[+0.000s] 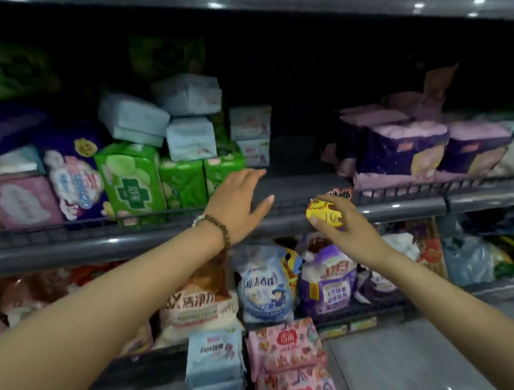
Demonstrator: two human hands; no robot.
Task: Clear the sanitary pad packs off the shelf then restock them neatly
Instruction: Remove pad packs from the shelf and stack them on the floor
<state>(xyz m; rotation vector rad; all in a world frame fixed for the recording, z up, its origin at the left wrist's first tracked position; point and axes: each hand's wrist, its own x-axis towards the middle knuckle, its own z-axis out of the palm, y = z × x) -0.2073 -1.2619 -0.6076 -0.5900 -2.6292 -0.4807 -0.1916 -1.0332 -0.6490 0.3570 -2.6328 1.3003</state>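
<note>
The grey shelf (296,181) has a bare gap in its middle. Green packs (131,182) and pale blue packs (188,139) stand left of the gap, purple packs (404,153) to its right. My left hand (238,204) reaches over the shelf's front rail with fingers straight, holding nothing. My right hand (342,226) grips a small yellow and red pack (327,212) at the rail, right of the gap. On the floor in front lie a stack of blue packs (213,362) and a stack of pink packs (286,352).
A low wire rail (397,191) runs along the shelf's front edge. The shelf below holds detergent bags (266,291) and other bagged goods. A darker shelf above overhangs the packs. Grey floor tiles (404,359) show at the lower right.
</note>
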